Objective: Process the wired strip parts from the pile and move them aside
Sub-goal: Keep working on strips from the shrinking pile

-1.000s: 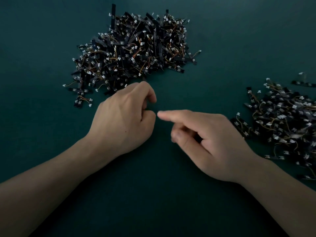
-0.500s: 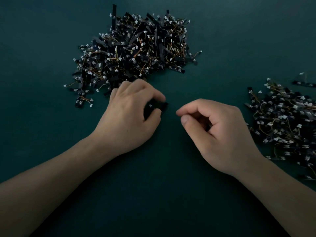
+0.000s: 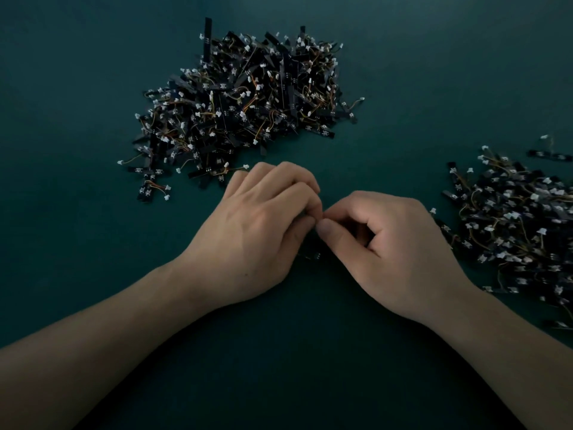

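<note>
Between the meeting fingertips [image 3: 325, 228], the left hand [image 3: 254, 234] and right hand [image 3: 390, 243] both pinch 1 dark wired strip part [image 3: 312, 255], mostly hidden, its long axis unclear; the set-aside heap [image 3: 511, 218] lies right of the grip, nearer the right hand, the pile [image 3: 248, 97] beyond it.

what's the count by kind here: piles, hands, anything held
piles: 2 (far pile, right pile)
hands: 2 (left hand, right hand)
strip pinched between them, mostly hidden: 1
total: 5
</note>
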`<action>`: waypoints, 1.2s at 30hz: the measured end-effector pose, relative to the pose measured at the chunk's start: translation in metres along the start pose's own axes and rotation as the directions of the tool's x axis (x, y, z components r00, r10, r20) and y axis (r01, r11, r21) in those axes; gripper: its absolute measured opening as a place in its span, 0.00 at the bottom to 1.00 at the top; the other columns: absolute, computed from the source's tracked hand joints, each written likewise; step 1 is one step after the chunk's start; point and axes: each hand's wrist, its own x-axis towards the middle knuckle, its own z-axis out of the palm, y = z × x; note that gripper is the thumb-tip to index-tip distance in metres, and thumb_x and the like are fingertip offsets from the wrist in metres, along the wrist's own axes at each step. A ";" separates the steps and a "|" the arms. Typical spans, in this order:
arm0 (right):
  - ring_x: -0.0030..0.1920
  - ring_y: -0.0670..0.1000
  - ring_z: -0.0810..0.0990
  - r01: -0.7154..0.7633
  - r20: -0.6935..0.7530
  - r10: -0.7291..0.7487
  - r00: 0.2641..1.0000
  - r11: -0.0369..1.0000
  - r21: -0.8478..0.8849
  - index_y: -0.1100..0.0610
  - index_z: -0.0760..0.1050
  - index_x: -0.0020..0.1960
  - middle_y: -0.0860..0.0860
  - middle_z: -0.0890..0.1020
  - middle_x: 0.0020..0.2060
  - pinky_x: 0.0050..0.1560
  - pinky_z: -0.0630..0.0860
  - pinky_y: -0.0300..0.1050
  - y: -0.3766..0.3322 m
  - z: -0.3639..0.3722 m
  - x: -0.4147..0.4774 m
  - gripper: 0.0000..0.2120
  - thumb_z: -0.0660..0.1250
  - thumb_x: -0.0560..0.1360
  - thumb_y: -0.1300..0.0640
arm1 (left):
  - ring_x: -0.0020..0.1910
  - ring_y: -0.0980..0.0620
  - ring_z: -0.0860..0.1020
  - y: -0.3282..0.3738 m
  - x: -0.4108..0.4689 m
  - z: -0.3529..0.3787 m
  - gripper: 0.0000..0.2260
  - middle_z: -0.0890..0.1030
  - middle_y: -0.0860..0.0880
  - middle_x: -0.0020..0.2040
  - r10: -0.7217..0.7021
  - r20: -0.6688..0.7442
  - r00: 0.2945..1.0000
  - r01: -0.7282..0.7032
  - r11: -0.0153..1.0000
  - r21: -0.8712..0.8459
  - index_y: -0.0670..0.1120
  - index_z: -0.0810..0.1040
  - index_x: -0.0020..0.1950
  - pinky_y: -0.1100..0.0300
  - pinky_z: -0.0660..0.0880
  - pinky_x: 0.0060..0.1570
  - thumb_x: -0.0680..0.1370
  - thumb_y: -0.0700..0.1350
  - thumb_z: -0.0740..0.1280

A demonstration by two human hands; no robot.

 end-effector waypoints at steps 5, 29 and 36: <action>0.38 0.41 0.76 0.028 0.018 -0.027 0.999 0.998 -0.051 0.45 0.84 0.49 0.39 0.79 0.38 0.38 0.71 0.41 -0.002 0.000 -0.002 0.07 0.73 0.76 0.43 | 0.54 0.51 0.74 -0.004 0.001 0.001 0.06 0.78 0.57 0.53 -0.124 0.048 0.991 0.126 0.991 -0.054 0.51 0.78 0.53 0.48 0.70 0.59 0.79 0.42 0.66; 0.49 0.50 0.81 0.210 0.038 -0.207 0.978 0.956 -0.203 0.52 0.87 0.51 0.45 0.83 0.51 0.48 0.79 0.52 0.001 0.000 -0.004 0.16 0.73 0.76 0.40 | 0.56 0.49 0.75 -0.003 0.001 -0.002 0.14 0.79 0.58 0.54 -0.132 0.085 0.988 0.141 0.985 -0.102 0.52 0.83 0.48 0.45 0.70 0.61 0.73 0.36 0.63; 0.35 0.46 0.78 0.072 -0.135 -0.066 0.989 0.997 0.037 0.54 0.83 0.48 0.43 0.80 0.34 0.35 0.72 0.38 0.003 -0.002 0.000 0.13 0.64 0.85 0.50 | 0.60 0.51 0.75 -0.003 0.000 -0.010 0.12 0.79 0.59 0.57 -0.094 0.163 0.982 0.119 0.981 -0.155 0.54 0.80 0.56 0.44 0.68 0.63 0.80 0.56 0.61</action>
